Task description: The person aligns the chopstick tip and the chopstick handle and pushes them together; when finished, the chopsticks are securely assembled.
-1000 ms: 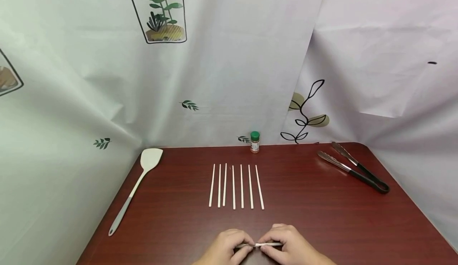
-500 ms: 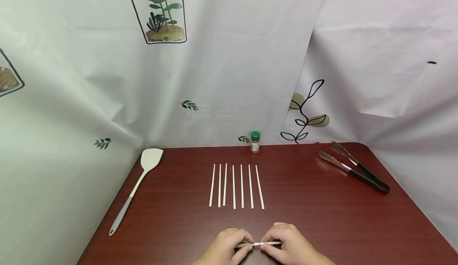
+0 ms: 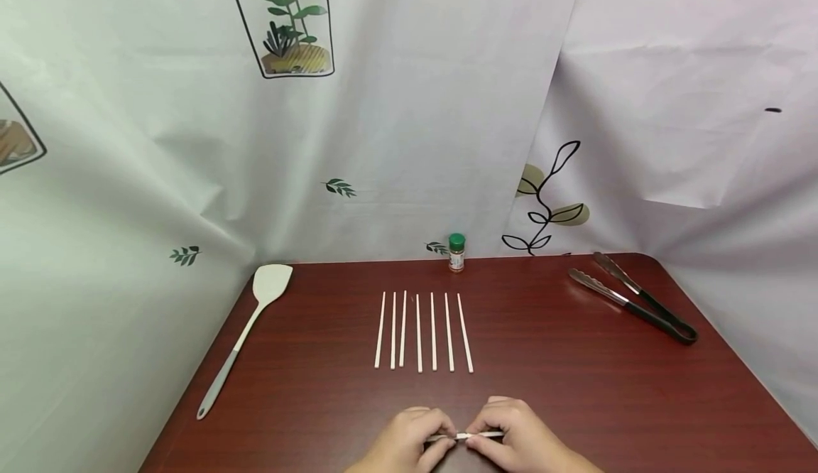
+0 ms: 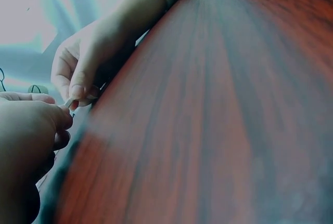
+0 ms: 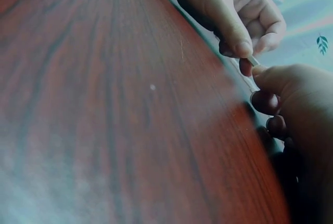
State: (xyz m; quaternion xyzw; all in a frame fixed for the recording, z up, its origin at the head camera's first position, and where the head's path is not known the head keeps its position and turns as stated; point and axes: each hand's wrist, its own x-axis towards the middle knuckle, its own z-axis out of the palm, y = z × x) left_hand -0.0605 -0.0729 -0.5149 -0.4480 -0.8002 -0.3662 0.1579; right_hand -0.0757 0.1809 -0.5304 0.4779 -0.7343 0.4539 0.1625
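Low in the head view, my left hand (image 3: 409, 439) and right hand (image 3: 514, 436) meet over the near part of the table. Between them they pinch one thin white stick (image 3: 462, 435), which lies crosswise, one hand on either side of its middle. Thumbs and curled fingers cover much of it. A short light bit of the stick (image 4: 69, 102) shows between the fingertips in the left wrist view, and likewise the stick (image 5: 253, 61) in the right wrist view. Farther back, several similar white sticks (image 3: 419, 334) lie side by side in a row, pointing away from me.
A white spatula (image 3: 249, 327) with a grey handle lies at the left. Black-handled metal tongs (image 3: 639, 302) rest spread at the right rear. A small green-capped jar (image 3: 456, 253) stands at the back edge of the dark red table (image 3: 307, 388), before a printed curtain (image 3: 422, 104).
Both hands keep their grip on the stick in nearly the same place. The right fingertips have shifted slightly away from the left ones. The row of sticks and other objects stay put.
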